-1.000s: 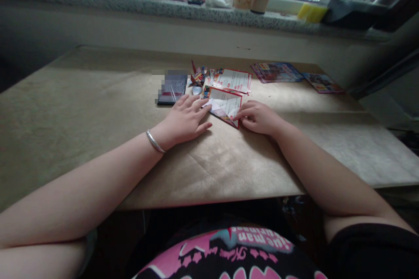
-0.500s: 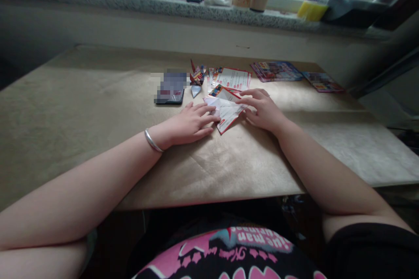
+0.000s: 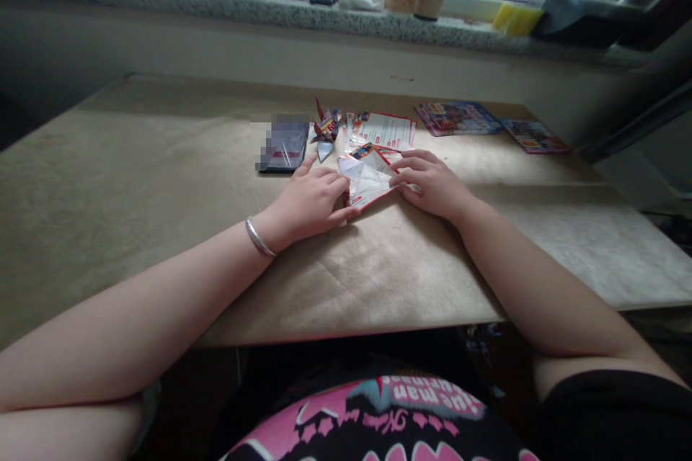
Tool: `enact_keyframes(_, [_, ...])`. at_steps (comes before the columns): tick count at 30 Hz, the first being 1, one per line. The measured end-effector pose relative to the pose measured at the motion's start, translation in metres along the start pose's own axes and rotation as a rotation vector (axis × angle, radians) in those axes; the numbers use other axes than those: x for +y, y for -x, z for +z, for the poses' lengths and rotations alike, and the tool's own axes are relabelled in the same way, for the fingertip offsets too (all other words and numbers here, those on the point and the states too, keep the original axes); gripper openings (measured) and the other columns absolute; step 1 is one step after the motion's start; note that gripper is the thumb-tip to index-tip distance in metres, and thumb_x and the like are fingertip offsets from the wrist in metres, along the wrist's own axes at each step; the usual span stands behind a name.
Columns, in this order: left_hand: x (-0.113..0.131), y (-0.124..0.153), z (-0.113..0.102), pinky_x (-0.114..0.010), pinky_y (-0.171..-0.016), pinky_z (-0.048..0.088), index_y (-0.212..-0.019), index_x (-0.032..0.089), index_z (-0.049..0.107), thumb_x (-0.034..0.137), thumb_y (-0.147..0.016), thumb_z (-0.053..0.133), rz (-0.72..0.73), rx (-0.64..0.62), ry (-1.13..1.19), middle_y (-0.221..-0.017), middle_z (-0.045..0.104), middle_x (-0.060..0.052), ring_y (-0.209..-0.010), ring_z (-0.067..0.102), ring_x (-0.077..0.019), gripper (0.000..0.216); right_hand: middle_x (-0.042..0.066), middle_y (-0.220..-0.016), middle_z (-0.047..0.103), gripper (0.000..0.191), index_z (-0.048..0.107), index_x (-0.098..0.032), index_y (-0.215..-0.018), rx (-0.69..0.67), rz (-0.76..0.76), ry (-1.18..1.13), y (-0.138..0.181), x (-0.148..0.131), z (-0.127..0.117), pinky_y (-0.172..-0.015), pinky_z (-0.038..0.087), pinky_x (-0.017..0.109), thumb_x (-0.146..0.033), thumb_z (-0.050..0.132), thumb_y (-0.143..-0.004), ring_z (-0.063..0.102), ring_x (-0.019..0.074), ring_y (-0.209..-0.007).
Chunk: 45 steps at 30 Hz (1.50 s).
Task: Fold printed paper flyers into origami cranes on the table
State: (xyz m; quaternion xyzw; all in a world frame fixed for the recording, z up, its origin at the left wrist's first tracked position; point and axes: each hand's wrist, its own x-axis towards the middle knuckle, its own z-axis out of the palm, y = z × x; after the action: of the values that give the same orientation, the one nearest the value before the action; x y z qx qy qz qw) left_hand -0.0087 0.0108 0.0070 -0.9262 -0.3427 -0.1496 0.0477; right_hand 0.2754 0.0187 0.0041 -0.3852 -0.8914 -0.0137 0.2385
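A partly folded sheet of printed paper (image 3: 366, 180), white with red edges, lies on the brown paper-covered table (image 3: 162, 173) in front of me. My left hand (image 3: 311, 203), a silver bangle on its wrist, pinches the sheet's left corner with curled fingers. My right hand (image 3: 432, 184) rests on the sheet's right side, its fingers pressing a fold. A small folded paper crane (image 3: 326, 126) stands just beyond, next to a dark phone (image 3: 284, 146).
More printed leaflets lie behind the sheet (image 3: 385, 131) and at the far right (image 3: 457, 118). The windowsill (image 3: 303, 11) holds cups, a tall bottle and yellow sponges. The table's front edge runs close to my lap.
The sheet was flat a second ago; since then a flap was turned over and folded. My left hand has closed on the left corner and my right hand shifted onto the right side.
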Motion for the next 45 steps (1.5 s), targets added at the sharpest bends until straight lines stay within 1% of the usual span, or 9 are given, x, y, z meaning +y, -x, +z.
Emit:
enact_keyframes(5, [0.009,0.0,-0.004,-0.057,-0.116,0.026,-0.115,0.023,0.071,0.049,-0.093,0.057,0.033,0.016,-0.037,-0.122,0.07,-0.007,-0.117,0.061,-0.0294,0.037,0.003,-0.113,0.075,0.017,0.075,-0.027,-0.087,-0.02,-0.067,0.012,-0.005,-0.004,-0.001,-0.106,0.045,0.051,-0.02,0.06,-0.087,0.058,0.0268,-0.121])
enact_keyframes(9, [0.01,0.0,-0.003,-0.045,-0.102,0.041,-0.114,0.025,0.072,0.039,-0.097,0.051,0.091,0.009,-0.043,-0.123,0.071,-0.004,-0.109,0.064,-0.0258,0.03,0.003,-0.107,0.077,0.015,0.074,-0.024,-0.083,-0.019,-0.104,0.024,-0.005,-0.011,-0.002,-0.105,0.047,0.048,-0.017,0.061,-0.08,0.061,0.0276,-0.119])
enact_keyframes(12, [0.007,0.0,0.0,-0.04,-0.094,0.044,-0.115,0.026,0.072,0.035,-0.1,0.047,0.109,0.025,-0.045,-0.123,0.071,-0.003,-0.105,0.065,-0.0235,0.031,0.005,-0.1,0.078,0.016,0.073,-0.023,-0.083,-0.041,-0.094,0.013,-0.005,-0.016,-0.002,-0.1,0.05,0.044,-0.015,0.06,-0.078,0.065,0.0263,-0.115])
enact_keyframes(20, [-0.002,-0.002,0.004,-0.038,-0.089,0.047,-0.111,0.025,0.074,0.028,-0.101,0.045,0.101,0.019,-0.053,-0.112,0.073,-0.006,-0.098,0.066,-0.0219,0.031,0.006,-0.09,0.077,0.018,0.072,-0.021,-0.085,-0.114,-0.126,0.102,-0.004,-0.026,-0.005,-0.092,0.05,0.038,-0.024,0.055,-0.088,0.071,0.0207,-0.087])
enact_keyframes(25, [-0.002,-0.002,0.001,-0.04,-0.09,0.05,-0.11,0.022,0.074,0.032,-0.1,0.046,0.109,0.008,-0.049,-0.115,0.073,-0.006,-0.099,0.067,-0.0238,0.032,0.005,-0.086,0.077,0.021,0.074,-0.023,-0.089,-0.116,-0.088,0.08,-0.003,-0.025,-0.005,-0.084,0.048,0.035,-0.029,0.054,-0.093,0.069,0.0198,-0.08])
enact_keyframes(32, [-0.007,-0.001,0.005,-0.041,-0.103,0.047,-0.13,0.018,0.064,0.037,-0.099,0.049,0.18,-0.06,0.015,-0.133,0.064,-0.01,-0.116,0.06,-0.0258,0.039,0.004,-0.084,0.075,0.019,0.074,-0.023,-0.089,-0.142,0.036,-0.02,0.0,-0.027,-0.005,-0.071,0.045,0.029,-0.028,0.057,-0.092,0.066,0.0176,-0.076])
enact_keyframes(35, [-0.008,-0.001,0.007,-0.043,-0.109,0.043,-0.136,0.019,0.059,0.04,-0.099,0.049,0.199,-0.096,0.028,-0.138,0.059,-0.012,-0.123,0.056,-0.0272,0.044,0.004,-0.085,0.075,0.018,0.073,-0.024,-0.089,-0.167,0.025,0.0,0.0,-0.029,-0.006,-0.071,0.044,0.029,-0.028,0.056,-0.091,0.065,0.0182,-0.077])
enact_keyframes(40, [-0.006,0.0,0.007,-0.046,-0.111,0.04,-0.14,0.029,0.057,0.045,-0.099,0.048,0.212,-0.12,0.01,-0.141,0.055,-0.011,-0.127,0.053,-0.0283,0.045,0.005,-0.09,0.074,0.02,0.07,-0.023,-0.091,-0.136,0.037,0.023,0.0,-0.029,-0.004,-0.07,0.043,0.029,-0.026,0.05,-0.093,0.064,0.0185,-0.079])
enact_keyframes(45, [-0.007,0.0,0.008,-0.046,-0.116,0.037,-0.141,0.023,0.056,0.041,-0.099,0.048,0.225,-0.141,0.057,-0.148,0.051,-0.012,-0.133,0.05,-0.0286,0.047,0.005,-0.087,0.072,0.019,0.068,-0.022,-0.092,-0.101,0.137,-0.089,-0.001,-0.029,0.001,-0.069,0.043,0.028,-0.025,0.05,-0.092,0.061,0.0172,-0.073])
